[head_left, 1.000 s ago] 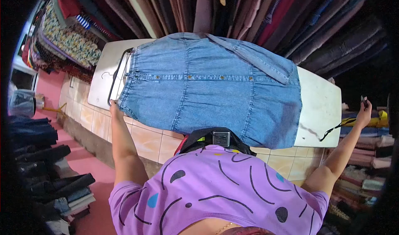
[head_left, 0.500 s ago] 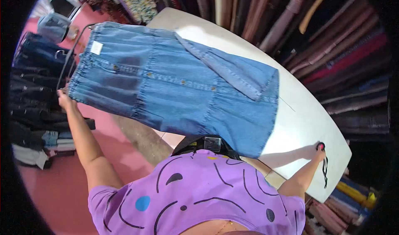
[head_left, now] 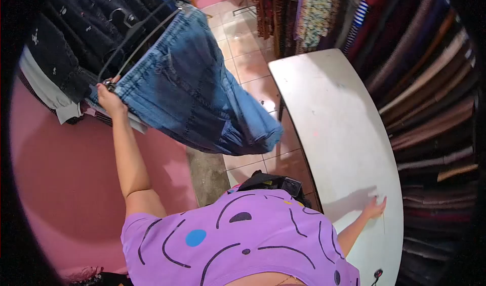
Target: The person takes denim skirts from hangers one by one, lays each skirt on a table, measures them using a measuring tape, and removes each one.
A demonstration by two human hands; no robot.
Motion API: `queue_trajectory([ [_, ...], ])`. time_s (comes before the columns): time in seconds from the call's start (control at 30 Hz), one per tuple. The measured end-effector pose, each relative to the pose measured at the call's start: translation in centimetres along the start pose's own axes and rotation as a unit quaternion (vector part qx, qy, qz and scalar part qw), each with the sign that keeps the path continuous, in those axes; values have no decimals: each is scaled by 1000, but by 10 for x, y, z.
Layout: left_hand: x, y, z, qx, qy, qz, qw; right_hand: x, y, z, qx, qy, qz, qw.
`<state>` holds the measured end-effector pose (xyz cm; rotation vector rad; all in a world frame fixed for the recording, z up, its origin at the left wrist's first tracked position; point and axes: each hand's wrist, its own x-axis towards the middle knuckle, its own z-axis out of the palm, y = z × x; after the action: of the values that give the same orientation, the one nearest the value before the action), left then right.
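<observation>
the blue denim skirt (head_left: 202, 93) hangs between ten and eleven o'clock of the centre, above the tiled floor (head_left: 255, 73), its gathered waistband toward ten and its loose end sagging toward the middle, near the table. a dark hanger (head_left: 135, 28) runs along the waistband, with a clip at each end gripping the cloth and its hook pointing toward ten.

a black bag (head_left: 273, 182) sits at the person's waist, near five o'clock; whatever it holds is hidden.

at about nine to ten o'clock the left hand (head_left: 110, 99) is closed on the near end of the hanger, right at the clip. far apart from it, at four o'clock, the right hand (head_left: 375, 209) has its fingers spread over the white table (head_left: 324, 109) and grips nothing visible; whether it touches the top i cannot tell. a small black object (head_left: 378, 273) with a cord lies between four and five o'clock.

dark garments (head_left: 76, 23) fill ten to eleven o'clock behind the hanger, patterned cloths (head_left: 318, 15) hang at one, and a row of hanging clothes (head_left: 430, 134) curves from one to four.

the fingers under the clip are partly covered, the skirt's shaded folds are hard to read, and the bottom edge cuts off the cord and part of the table.
</observation>
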<state>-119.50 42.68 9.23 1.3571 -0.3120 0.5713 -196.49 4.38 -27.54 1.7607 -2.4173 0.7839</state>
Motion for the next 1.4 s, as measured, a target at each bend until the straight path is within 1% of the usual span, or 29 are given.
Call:
queue_trajectory([
  [0.03,3,-6,-6,9,-14,5,1000,-3,-39,8,57,-7,-67,996],
  [0.07,20,-38,-21,44,-13,15,999,-15,-89,11,65,-10,-108,992],
  [0.1,25,-51,-24,16,-28,12,999,-18,-122,17,81,-17,-141,987],
  [0.17,30,-84,-28,44,-45,14,998,-23,-183,22,78,-21,-173,982],
  [0.23,26,-111,-26,114,-41,-20,992,-28,-225,23,70,-26,-202,977],
  [0.3,21,-139,-19,120,-114,-19,986,-28,-259,30,122,-48,-233,963],
  [0.33,21,-152,-17,211,-121,36,969,-29,-275,32,118,-51,-239,963],
  [0.37,18,-164,-16,235,-143,44,960,-29,-290,35,127,-60,-244,960],
  [0.43,15,-171,-6,237,-208,45,948,-28,-325,42,133,-72,-256,955],
  [0.47,19,-192,-9,211,-230,12,950,-25,-342,45,151,-87,-250,953],
  [0.5,18,-184,6,223,-239,23,945,-22,-360,51,171,-101,-242,950],
  [0.57,27,-189,11,234,-272,-26,933,-18,-399,62,192,-122,-239,944],
  [0.63,36,-203,23,226,-257,-22,939,-17,-448,81,221,-143,-236,935],
  [0.7,59,-227,33,202,-248,-33,947,-25,-515,106,323,-264,-172,892],
  [0.73,69,-239,40,171,-256,-51,950,-29,-551,123,340,-266,-179,884],
  [0.77,79,-246,45,142,-263,-66,952,-36,-586,139,382,-334,-188,841],
  [0.8,84,-253,49,148,-257,-73,952,-48,-623,151,420,-402,-197,790],
  [0.83,89,-256,60,153,-252,-77,952,-61,-663,158,452,-444,-223,741],
  [0.87,93,-250,77,117,-239,-101,959,-77,-710,155,483,-471,-271,686],
  [0.9,97,-246,91,78,-227,-123,963,-93,-759,134,494,-516,-292,636],
  [0.93,104,-249,98,106,-213,-114,964,-105,-798,132,476,-559,-317,600],
  [0.97,109,-254,101,135,-199,-111,964,-118,-835,128,458,-567,-370,576],
  [1.03,119,-266,99,91,-201,-172,960,-139,-906,117,428,-556,-487,519],
  [1.1,128,-271,119,70,-132,-167,975,-157,-964,116,428,-612,-510,426],
  [1.17,143,-289,126,39,-100,-169,980,-166,-1016,128,417,-723,-421,354],
  [1.23,159,-305,132,14,-101,-187,977,-168,-1065,160,370,-713,-488,342],
  [1.3,174,-321,163,23,-63,-188,980,-173,-1108,176,371,-771,-425,295],
  [1.37,196,-367,173,3,-96,-183,978,-175,-1147,193,355,-784,-425,283],
  [1.4,209,-387,187,-20,-73,-206,976,-175,-1165,201,348,-809,-393,266],
])
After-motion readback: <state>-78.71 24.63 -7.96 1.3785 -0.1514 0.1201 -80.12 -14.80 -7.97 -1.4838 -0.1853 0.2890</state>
